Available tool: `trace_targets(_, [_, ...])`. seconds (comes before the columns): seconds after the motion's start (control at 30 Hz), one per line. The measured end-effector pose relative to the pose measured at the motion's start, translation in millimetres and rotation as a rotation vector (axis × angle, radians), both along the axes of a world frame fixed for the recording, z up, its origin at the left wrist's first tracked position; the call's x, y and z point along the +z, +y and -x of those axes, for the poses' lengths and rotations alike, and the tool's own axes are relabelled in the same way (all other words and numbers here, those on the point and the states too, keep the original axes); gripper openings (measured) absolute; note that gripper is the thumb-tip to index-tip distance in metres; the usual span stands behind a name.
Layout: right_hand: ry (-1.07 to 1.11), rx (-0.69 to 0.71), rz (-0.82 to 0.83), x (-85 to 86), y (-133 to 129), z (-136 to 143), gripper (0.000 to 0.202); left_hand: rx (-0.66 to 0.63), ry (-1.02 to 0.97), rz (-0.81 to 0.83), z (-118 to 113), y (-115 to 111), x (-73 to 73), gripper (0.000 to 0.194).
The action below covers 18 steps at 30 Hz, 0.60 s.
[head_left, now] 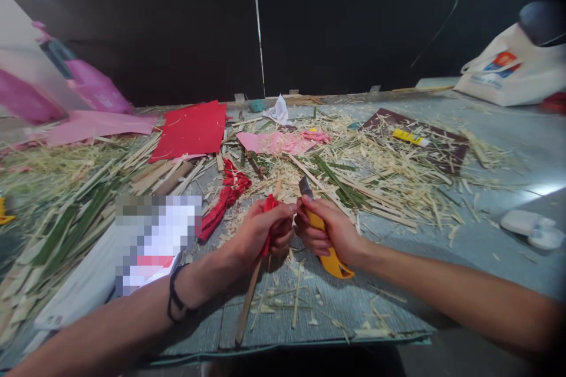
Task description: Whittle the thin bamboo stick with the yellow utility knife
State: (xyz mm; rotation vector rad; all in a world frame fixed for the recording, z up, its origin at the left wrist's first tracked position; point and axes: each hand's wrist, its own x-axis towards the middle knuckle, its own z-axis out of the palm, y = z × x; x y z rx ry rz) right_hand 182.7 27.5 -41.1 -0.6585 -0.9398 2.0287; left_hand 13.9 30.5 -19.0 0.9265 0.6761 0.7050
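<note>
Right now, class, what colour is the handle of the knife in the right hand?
Yellow-orange; the knife handle in the right hand shows best in the head view.

A single head-worn camera looks forward and steeply down from just behind the person's forearms, close enough that both arms run in from the bottom corners and the left hand (260, 230) and right hand (329, 230) meet just below the middle of the frame. It faces across the grey worktable (508, 188) toward a dark wall (354, 17) at the far edge, and the wide lens bends that edge and stretches the sides. With only this one view, no part of the scene is shared with another.
</note>
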Motion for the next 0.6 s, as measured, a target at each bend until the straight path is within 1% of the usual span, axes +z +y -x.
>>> trace_targets(0.13, [0.015, 0.009, 0.004, 0.0, -0.3, -0.1, 0.041, 0.027, -0.065, 0.009, 3.3, -5.9, -7.0, 0.044])
trace_targets(0.2, [0.019, 0.017, 0.011, 0.0, 0.1, -0.2, 0.042, 0.02, -0.069, 0.05, 5.4, -8.8, -9.5, 0.043])
trace_targets(0.3, [0.002, 0.025, 0.021, 0.1, 1.0, 0.3, 0.042, 0.006, -0.068, 0.101, 8.2, -11.8, -11.2, 0.039])
trace_targets(0.43, [-0.009, 0.019, 0.019, 0.7, 0.7, 0.6, 0.042, 0.02, -0.031, 0.13, 10.3, -14.1, -11.0, 0.039])
trace_targets(0.6, [-0.021, 0.018, 0.027, 2.7, -1.2, -0.4, 0.044, 0.009, 0.077, 0.033, 11.9, -15.4, -12.8, 0.045])
